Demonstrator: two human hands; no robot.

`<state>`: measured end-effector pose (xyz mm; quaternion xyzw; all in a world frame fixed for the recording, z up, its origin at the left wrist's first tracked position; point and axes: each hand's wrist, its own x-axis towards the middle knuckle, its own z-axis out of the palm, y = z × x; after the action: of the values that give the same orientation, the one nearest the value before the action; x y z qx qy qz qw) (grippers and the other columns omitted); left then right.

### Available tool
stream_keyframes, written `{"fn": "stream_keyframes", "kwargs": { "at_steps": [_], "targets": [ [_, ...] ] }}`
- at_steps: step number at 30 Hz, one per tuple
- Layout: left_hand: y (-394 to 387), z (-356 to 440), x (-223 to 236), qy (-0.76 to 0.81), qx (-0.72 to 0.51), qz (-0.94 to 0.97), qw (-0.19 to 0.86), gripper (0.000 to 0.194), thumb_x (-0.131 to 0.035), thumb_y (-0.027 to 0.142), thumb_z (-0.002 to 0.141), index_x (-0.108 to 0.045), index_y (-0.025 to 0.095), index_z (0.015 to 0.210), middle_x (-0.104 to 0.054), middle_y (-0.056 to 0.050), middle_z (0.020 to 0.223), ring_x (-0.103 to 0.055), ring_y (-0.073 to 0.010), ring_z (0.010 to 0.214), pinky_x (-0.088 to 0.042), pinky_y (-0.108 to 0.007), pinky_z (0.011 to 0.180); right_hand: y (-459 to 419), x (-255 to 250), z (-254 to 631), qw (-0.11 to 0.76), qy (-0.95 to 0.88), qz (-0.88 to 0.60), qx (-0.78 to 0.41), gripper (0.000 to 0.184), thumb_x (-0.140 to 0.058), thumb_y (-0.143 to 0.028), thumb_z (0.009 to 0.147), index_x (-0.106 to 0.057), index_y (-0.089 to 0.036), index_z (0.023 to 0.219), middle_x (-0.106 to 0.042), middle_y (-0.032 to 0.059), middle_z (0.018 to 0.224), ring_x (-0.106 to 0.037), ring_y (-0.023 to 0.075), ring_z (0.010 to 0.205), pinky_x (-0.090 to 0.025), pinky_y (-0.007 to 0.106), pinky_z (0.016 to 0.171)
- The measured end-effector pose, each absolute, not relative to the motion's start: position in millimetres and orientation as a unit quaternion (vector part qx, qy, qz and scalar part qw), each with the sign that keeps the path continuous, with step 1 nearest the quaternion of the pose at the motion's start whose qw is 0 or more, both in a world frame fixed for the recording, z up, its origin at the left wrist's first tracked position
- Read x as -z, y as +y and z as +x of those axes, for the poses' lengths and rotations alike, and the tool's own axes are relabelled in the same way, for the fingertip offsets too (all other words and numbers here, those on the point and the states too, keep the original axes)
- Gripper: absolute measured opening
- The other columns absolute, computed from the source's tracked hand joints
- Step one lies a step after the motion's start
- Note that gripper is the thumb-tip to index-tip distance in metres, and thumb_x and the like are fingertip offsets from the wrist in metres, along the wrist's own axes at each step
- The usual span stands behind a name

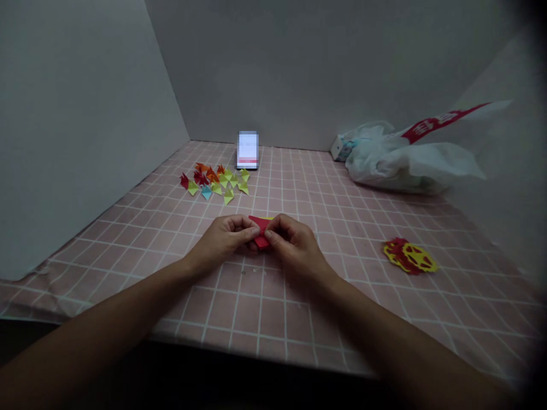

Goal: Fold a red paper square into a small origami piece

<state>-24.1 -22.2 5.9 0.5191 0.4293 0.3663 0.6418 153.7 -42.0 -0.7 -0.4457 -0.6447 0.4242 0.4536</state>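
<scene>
Both hands pinch a small piece of folded red paper [262, 241] over the middle of the table. My left hand [226, 234] grips its left side, thumb on top and fingers curled behind. On the right side, my right hand [293, 242] holds it between thumb and bent forefinger. A thin strip of yellow shows behind the red paper's upper edge; whether it is part of the same piece I cannot tell. The fingertips partly hide the paper and its folds.
Several small folded paper figures [213, 181] in red, orange, yellow and blue lie at back left. Behind them a lit phone [248, 150] stands upright. A white plastic bag [401, 165] and a box [341, 148] sit at back right. Red and yellow paper cutouts [411, 257] lie right.
</scene>
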Motion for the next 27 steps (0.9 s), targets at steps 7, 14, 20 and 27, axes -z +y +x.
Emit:
{"fn": "stream_keyframes", "kwargs": {
  "at_steps": [7, 14, 20, 27],
  "targets": [
    [-24.2, -23.9, -7.2, 0.418, -0.358, 0.538, 0.638, 0.022, -0.077, 0.033, 0.076, -0.069, 0.013, 0.078, -0.068, -0.001, 0.073, -0.062, -0.0104, 0.066, -0.049, -0.023, 0.067, -40.1, 0.9, 154.3, 0.427, -0.657, -0.434, -0.444, 0.014, -0.058, -0.024, 0.087, -0.059, -0.018, 0.075, -0.06, 0.0009, 0.076, -0.054, 0.0152, 0.072, -0.042, 0.03, 0.068],
    [-23.7, -24.8, -5.8, 0.432, -0.367, 0.529, 0.632, 0.024, -0.077, 0.037, 0.076, -0.067, 0.014, 0.076, -0.067, -0.001, 0.072, -0.062, -0.0125, 0.066, -0.049, -0.026, 0.068, -38.4, 4.1, 154.3, 0.44, -0.613, -0.42, -0.504, 0.019, -0.057, -0.032, 0.091, -0.062, -0.018, 0.079, -0.062, 0.0017, 0.078, -0.056, 0.0151, 0.072, -0.044, 0.03, 0.068],
    [-24.4, -23.7, -7.7, 0.429, -0.372, 0.536, 0.625, 0.022, -0.076, 0.035, 0.076, -0.067, 0.014, 0.075, -0.067, 0.0, 0.072, -0.06, -0.0114, 0.065, -0.048, -0.025, 0.066, -38.6, 5.1, 154.1, 0.444, -0.597, -0.421, -0.519, 0.023, -0.058, -0.037, 0.092, -0.062, -0.018, 0.079, -0.063, 0.0022, 0.078, -0.057, 0.0151, 0.072, -0.044, 0.029, 0.068],
    [-25.3, -23.1, -8.9, 0.431, -0.362, 0.528, 0.635, 0.022, -0.075, 0.034, 0.077, -0.068, 0.014, 0.076, -0.067, 0.0, 0.073, -0.062, -0.0113, 0.067, -0.049, -0.024, 0.068, -38.4, 4.5, 154.0, 0.433, -0.61, -0.433, -0.503, 0.019, -0.06, -0.033, 0.089, -0.062, -0.018, 0.077, -0.064, 0.0023, 0.078, -0.057, 0.0153, 0.073, -0.045, 0.029, 0.067]
  ]
}}
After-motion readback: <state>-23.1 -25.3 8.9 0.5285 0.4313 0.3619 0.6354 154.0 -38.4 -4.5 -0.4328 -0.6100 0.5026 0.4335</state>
